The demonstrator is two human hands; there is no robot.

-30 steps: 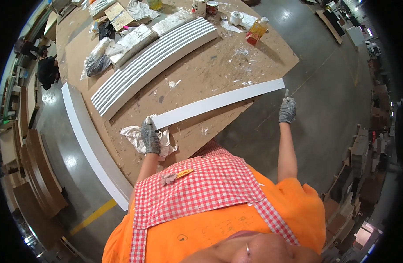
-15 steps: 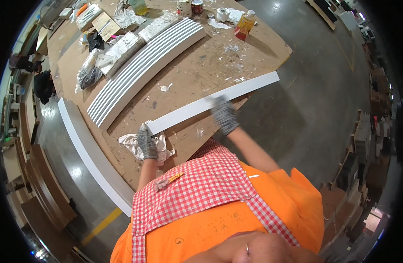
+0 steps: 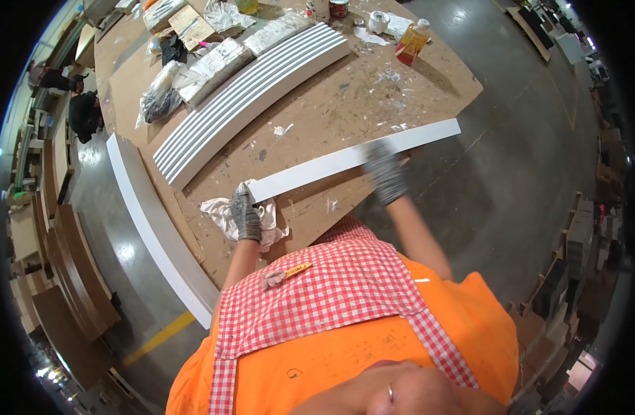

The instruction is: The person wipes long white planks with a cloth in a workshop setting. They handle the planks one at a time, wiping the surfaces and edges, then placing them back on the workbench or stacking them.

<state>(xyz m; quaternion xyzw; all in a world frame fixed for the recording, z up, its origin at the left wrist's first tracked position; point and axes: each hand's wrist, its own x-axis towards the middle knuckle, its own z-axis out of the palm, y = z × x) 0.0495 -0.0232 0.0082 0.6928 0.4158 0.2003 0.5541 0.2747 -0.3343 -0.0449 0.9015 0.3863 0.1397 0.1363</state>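
Observation:
A long, slightly curved white strip (image 3: 314, 174) lies slantwise along the near edge of the table, its right end reaching past the edge. My left hand (image 3: 245, 214), in a grey knit glove, grips the strip's left end. Beneath and around that hand is a crumpled white rag (image 3: 222, 216). My right hand (image 3: 385, 173), gloved alike, is on the strip right of its middle. Motion smears its fingers, so their pose and anything under them cannot be made out.
Curved white strips (image 3: 255, 100) stand side by side on the table (image 3: 310, 135). Behind them lie white-smeared blocks (image 3: 213, 75) and a plastic bag (image 3: 162, 97). A bottle (image 3: 412, 43) stands at the back right. Another curved white piece (image 3: 148, 221) is left of the table; people (image 3: 84, 114) are beyond.
My right hand has slid a little toward the strip's right end. My left hand keeps its grip on the left end. The whole view has shifted slightly.

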